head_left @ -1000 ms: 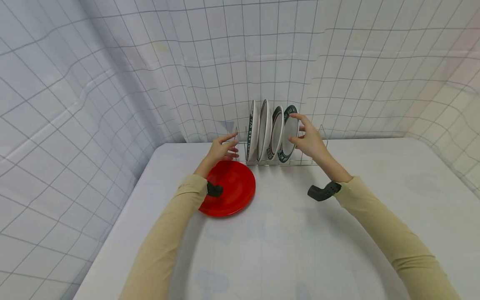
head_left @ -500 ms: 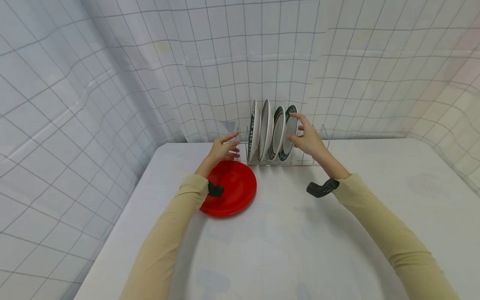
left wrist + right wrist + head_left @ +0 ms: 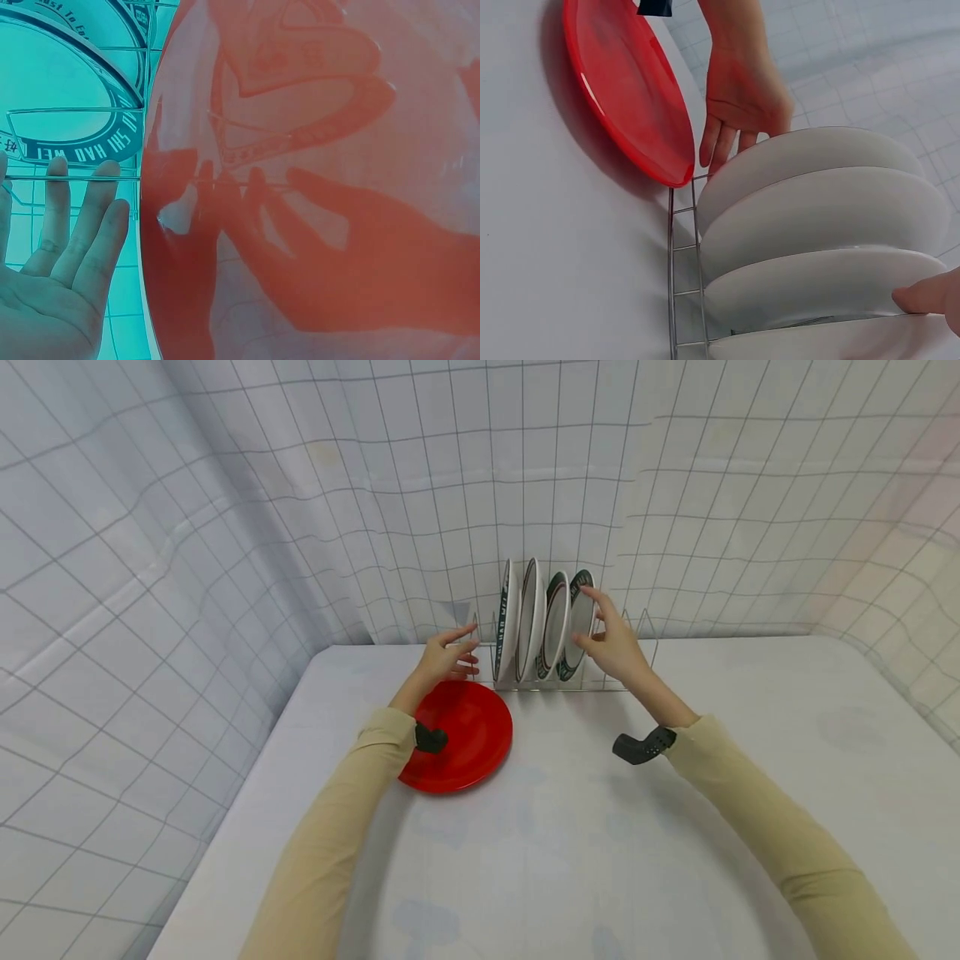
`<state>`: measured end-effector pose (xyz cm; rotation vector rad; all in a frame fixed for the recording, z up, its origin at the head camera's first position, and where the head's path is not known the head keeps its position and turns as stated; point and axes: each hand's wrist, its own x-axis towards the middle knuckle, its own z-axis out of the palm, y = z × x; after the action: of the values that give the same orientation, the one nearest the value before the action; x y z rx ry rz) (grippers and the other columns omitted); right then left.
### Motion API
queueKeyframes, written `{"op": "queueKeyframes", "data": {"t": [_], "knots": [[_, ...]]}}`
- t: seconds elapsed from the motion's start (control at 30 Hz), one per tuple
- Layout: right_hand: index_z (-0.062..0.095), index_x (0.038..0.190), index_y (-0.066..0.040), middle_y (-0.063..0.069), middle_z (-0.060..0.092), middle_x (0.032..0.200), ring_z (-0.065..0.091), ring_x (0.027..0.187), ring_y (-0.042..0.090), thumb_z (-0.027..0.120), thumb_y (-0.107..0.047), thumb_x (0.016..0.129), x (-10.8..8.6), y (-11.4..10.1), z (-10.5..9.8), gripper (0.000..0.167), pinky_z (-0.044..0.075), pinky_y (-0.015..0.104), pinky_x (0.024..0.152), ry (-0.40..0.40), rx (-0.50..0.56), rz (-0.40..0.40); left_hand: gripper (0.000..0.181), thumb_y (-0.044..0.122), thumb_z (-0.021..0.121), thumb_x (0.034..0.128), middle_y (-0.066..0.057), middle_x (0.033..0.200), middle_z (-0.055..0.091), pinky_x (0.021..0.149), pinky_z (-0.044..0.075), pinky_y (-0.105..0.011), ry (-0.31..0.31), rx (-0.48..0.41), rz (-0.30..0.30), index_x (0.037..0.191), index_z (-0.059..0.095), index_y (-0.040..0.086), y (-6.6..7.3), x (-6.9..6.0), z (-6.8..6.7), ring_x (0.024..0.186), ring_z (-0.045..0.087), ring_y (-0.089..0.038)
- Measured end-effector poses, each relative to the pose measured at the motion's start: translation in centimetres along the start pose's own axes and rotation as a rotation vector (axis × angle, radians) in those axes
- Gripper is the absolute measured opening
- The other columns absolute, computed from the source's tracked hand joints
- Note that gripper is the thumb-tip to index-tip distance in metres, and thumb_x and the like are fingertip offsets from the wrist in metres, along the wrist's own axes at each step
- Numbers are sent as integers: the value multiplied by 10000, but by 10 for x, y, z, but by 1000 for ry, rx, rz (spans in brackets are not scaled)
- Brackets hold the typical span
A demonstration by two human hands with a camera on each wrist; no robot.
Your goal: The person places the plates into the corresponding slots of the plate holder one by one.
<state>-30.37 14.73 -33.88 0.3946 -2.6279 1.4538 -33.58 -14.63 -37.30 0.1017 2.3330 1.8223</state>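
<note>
In the head view, several white plates with dark green lettered rims stand on edge in a wire dish rack (image 3: 525, 690). My right hand (image 3: 617, 643) pinches the rightmost plate (image 3: 581, 614), thumb on its face and fingers at the upper rim. From the right wrist, that thumb (image 3: 926, 294) reaches between this plate and its neighbour (image 3: 817, 277). My left hand (image 3: 441, 662) is at the rack's left end; its fairly straight fingers (image 3: 91, 202) touch a rack wire in the left wrist view. A red plate (image 3: 472, 735) lies partly under the left wrist.
A white table (image 3: 570, 827) bears the rack and the red plate. White cloth with a dark grid (image 3: 420, 527) hangs close behind the rack and along the left side. A dark wrist mount (image 3: 643, 747) sticks out from the right sleeve.
My right hand shifts very slightly to the left along with the rightmost plate, which leans a little closer to its neighbour. The left hand and the red plate stay put.
</note>
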Motion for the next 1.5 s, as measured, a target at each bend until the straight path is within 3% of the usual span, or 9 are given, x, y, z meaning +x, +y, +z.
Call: {"op": "queueKeyframes", "data": {"t": [0.2, 0.37, 0.53, 0.67, 0.77, 1.03, 1.23, 1.5], "knots": [[204, 1537, -240, 148, 207, 1589, 514, 1202, 481, 613, -121, 940, -7, 8, 5, 734, 518, 586, 874, 57, 61, -110, 466, 266, 546, 985, -316, 1150, 617, 874, 572, -456, 3, 7, 6, 1442, 456, 244, -1, 0, -1, 913, 704, -376], [193, 1541, -188, 142, 200, 1589, 475, 1250, 455, 636, -113, 924, -12, 17, 10, 764, 533, 562, 852, 93, 103, -159, 461, 267, 555, 982, -308, 1134, 630, 825, 593, -414, 9, 15, 5, 1434, 470, 241, 0, 0, 0, 885, 716, -346], [160, 1546, -183, 231, 261, 1538, 541, 1165, 400, 647, -129, 917, -21, 20, 14, 797, 547, 371, 781, 134, 115, -103, 461, 269, 558, 980, -321, 1142, 625, 826, 593, -419, 11, 17, 4, 1432, 472, 244, -1, 0, -1, 881, 718, -338], [199, 1529, -153, 224, 322, 1500, 547, 1155, 379, 648, -110, 911, -30, 22, 17, 766, 506, 187, 722, 170, 140, -78, 466, 276, 551, 983, -337, 1175, 603, 877, 568, -453, 5, 13, 0, 1439, 460, 250, -1, 0, -1, 901, 711, -356], [219, 1512, -123, 223, 365, 1467, 554, 1141, 385, 644, -99, 909, -38, 24, 18, 738, 480, 121, 684, 183, 154, -50, 467, 274, 545, 986, -339, 1189, 596, 891, 556, -462, 1, 15, 1, 1444, 454, 251, -1, 0, -1, 916, 705, -369], [194, 1509, -140, 223, 405, 1412, 557, 1125, 357, 628, -133, 924, -60, 33, 26, 728, 496, 192, 724, 121, 192, 72, 459, 267, 542, 988, -280, 1126, 632, 876, 564, -452, 7, 28, -4, 1440, 460, 252, -2, 2, -1, 919, 707, -363], [170, 1510, -114, 263, 390, 1390, 563, 1123, 374, 619, -82, 917, -72, 35, 34, 744, 556, 192, 712, 57, 321, 176, 446, 236, 544, 987, -290, 1129, 636, 877, 560, -466, 20, 11, -16, 1428, 478, 248, -1, 2, -1, 825, 728, -291], [146, 1509, -105, 289, 356, 1417, 559, 1163, 443, 612, -106, 915, -78, 34, 49, 754, 604, 422, 761, -43, 433, 276, 461, 265, 547, 985, -293, 1142, 631, 875, 561, -465, 11, 33, -8, 1438, 464, 245, -2, 2, 0, 844, 729, -293]]}}
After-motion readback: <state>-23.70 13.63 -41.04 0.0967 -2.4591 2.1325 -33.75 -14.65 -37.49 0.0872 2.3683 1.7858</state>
